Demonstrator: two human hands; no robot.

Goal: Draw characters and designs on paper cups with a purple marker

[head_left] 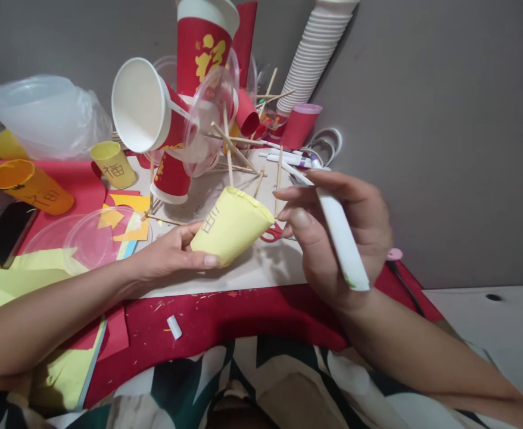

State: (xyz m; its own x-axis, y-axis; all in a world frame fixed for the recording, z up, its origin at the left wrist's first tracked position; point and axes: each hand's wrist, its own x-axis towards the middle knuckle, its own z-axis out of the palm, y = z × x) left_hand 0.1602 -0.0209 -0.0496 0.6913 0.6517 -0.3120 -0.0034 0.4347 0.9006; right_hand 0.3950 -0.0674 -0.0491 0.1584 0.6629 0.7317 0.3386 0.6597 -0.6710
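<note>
Okay, so the left hand (194, 246) had its fingers clamped on the yellow cup (237, 231), thumb pressed low on the near side and the others mostly hidden behind it. The cup was tilted, rim angled up towards the right fingertips, with a dark character drawn on the side above the left thumb. The right hand (321, 247) had its fingers curled round a slim white tool (339, 241), its back end sticking out past the palm, and those fingertips were just beside the cup's rim. A red scissors handle (270, 233) peeked out between the rim and the right thumb.

Beyond the left fingers there was a proper jumble: wooden sticks (244, 152), a clear plastic lid (208, 128) and a red-and-white cup lying open end out (139, 106). Way off to the left of those fingers sat an orange cup (49, 190) and a smaller yellow one (115, 164). Nearer than the left thumb, a little white piece (174, 327) lay on the red cloth (226, 307).
</note>
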